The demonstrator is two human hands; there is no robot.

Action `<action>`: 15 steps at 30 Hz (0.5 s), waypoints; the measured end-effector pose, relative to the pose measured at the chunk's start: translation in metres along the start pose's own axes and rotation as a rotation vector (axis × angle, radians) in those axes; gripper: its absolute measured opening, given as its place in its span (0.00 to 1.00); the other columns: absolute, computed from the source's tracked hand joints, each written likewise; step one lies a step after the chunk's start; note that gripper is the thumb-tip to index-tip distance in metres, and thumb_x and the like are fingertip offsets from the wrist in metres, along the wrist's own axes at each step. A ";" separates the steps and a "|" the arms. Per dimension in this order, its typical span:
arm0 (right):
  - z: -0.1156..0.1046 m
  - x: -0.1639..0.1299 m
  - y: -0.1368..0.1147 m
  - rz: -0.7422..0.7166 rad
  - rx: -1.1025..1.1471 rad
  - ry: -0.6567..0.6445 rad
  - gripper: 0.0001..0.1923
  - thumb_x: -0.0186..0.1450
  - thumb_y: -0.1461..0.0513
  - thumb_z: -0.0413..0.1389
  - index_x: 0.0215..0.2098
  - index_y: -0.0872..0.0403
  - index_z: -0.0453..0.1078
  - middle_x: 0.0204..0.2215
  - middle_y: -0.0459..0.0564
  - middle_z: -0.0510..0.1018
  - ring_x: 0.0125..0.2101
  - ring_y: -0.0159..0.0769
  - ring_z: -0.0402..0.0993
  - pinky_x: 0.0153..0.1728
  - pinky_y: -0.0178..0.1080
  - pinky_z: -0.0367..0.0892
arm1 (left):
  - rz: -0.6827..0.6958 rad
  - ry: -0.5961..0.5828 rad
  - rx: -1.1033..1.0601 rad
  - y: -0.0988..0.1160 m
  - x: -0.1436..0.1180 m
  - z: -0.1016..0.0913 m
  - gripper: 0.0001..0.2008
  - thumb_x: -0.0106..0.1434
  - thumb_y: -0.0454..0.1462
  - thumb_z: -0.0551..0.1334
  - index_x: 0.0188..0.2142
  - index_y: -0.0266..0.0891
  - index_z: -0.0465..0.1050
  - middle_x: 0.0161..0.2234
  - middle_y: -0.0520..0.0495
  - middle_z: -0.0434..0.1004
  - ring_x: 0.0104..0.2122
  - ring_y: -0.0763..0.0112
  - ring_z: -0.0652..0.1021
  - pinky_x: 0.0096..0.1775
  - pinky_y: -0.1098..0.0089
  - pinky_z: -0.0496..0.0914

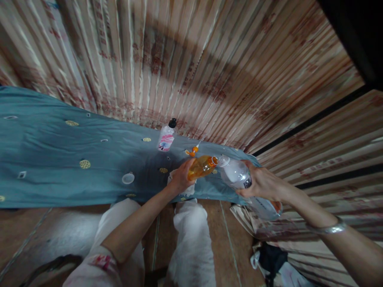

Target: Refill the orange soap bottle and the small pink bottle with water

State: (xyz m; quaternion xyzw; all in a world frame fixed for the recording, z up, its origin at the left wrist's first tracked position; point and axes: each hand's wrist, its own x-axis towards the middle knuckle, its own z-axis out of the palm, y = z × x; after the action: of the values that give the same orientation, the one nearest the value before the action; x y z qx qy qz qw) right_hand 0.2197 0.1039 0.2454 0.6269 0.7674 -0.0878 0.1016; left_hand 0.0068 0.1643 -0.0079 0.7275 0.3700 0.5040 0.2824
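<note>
My left hand [181, 175] is wrapped round a small orange see-through bottle [201, 168], tilted with its uncapped mouth towards the right. In my right hand [263, 182] is a larger clear plastic bottle [235, 174], tipped so that its neck meets or nearly meets the orange bottle's mouth. Whether liquid runs between them I cannot tell. Just behind the orange bottle an orange pump head [194, 151] with a pale tube lies on the cloth. Some white tissue [189, 192] sits beneath my left hand.
A clear pump bottle [166, 140] with a black top and pink label stands on the blue-green patterned cloth [54, 155]. A round whitish disc [128, 178] lies to the left. Behind hangs a pleated curtain [167, 67]. Dark bars cross at right; a dark bundle [271, 259] is on the floor.
</note>
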 end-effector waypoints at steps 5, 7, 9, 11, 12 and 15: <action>-0.001 0.000 -0.001 0.013 0.010 -0.015 0.36 0.51 0.51 0.62 0.55 0.56 0.67 0.29 0.49 0.79 0.28 0.44 0.78 0.27 0.39 0.67 | -0.034 -0.009 -0.003 0.000 0.000 0.001 0.39 0.54 0.30 0.65 0.65 0.36 0.58 0.61 0.34 0.71 0.62 0.52 0.72 0.64 0.49 0.67; 0.000 0.001 0.000 0.012 0.020 -0.017 0.36 0.51 0.50 0.62 0.55 0.56 0.66 0.31 0.50 0.79 0.31 0.46 0.79 0.30 0.40 0.68 | -0.043 -0.005 -0.012 0.000 0.000 0.001 0.39 0.54 0.30 0.65 0.65 0.36 0.58 0.62 0.33 0.71 0.62 0.51 0.72 0.64 0.48 0.67; 0.000 0.001 0.001 0.017 0.022 -0.015 0.37 0.51 0.50 0.62 0.56 0.56 0.65 0.32 0.51 0.80 0.33 0.48 0.80 0.32 0.41 0.69 | -0.051 -0.007 -0.017 0.001 0.001 0.001 0.39 0.53 0.30 0.65 0.65 0.35 0.58 0.62 0.32 0.70 0.62 0.50 0.72 0.64 0.48 0.67; 0.001 0.002 0.001 0.030 0.015 -0.018 0.38 0.51 0.50 0.62 0.57 0.57 0.65 0.33 0.52 0.80 0.34 0.50 0.80 0.32 0.42 0.69 | -0.055 -0.011 -0.017 0.002 0.001 0.000 0.39 0.53 0.29 0.65 0.65 0.34 0.59 0.62 0.32 0.70 0.62 0.50 0.72 0.64 0.48 0.67; 0.001 0.002 0.001 0.040 0.007 -0.020 0.39 0.51 0.50 0.62 0.57 0.58 0.65 0.32 0.53 0.80 0.33 0.50 0.80 0.32 0.42 0.69 | -0.053 -0.012 -0.017 0.002 0.001 0.000 0.39 0.53 0.29 0.65 0.65 0.34 0.59 0.62 0.32 0.71 0.62 0.50 0.72 0.65 0.48 0.67; 0.000 0.002 0.000 0.045 -0.010 -0.018 0.39 0.51 0.50 0.62 0.57 0.58 0.65 0.31 0.52 0.80 0.31 0.50 0.80 0.30 0.41 0.68 | -0.044 -0.007 -0.017 0.003 0.000 -0.001 0.39 0.53 0.29 0.65 0.65 0.37 0.59 0.61 0.34 0.71 0.62 0.52 0.72 0.64 0.49 0.67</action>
State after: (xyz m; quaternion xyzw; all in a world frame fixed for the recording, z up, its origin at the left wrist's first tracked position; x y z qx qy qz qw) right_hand 0.2189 0.1052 0.2449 0.6428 0.7525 -0.0872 0.1136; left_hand 0.0070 0.1627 -0.0047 0.7186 0.3806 0.4981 0.3011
